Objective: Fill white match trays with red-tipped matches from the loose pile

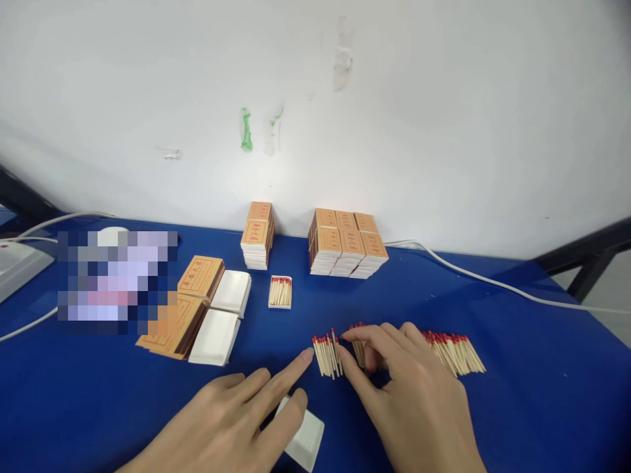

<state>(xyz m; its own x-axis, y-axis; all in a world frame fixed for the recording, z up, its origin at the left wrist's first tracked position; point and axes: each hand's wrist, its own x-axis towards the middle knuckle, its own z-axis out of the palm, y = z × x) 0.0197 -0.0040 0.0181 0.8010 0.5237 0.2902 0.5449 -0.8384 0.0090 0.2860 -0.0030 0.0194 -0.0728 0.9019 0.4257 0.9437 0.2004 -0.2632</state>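
Observation:
My left hand (246,410) is open, palm down, its index finger stretched to the left edge of a small group of red-tipped matches (324,355). Its thumb lies over an empty white matchbox tray (306,439); whether it presses on the tray cannot be seen. On the other side of that group, my right hand (411,387) is open, thumb and index finger curved and apart, the thumb tip at the rightmost matches. The curled fingers of this hand partly hide a longer row of loose matches (456,353) on the blue table (522,407).
A matchbox tray filled with matches (280,293) lies farther back. Closed matchboxes stand in a smaller stack (256,240) and a larger stack (348,243) by the wall. At left are orange matchbox sleeves (200,276) and stacked white trays (214,335). A white cable (473,279) crosses the right.

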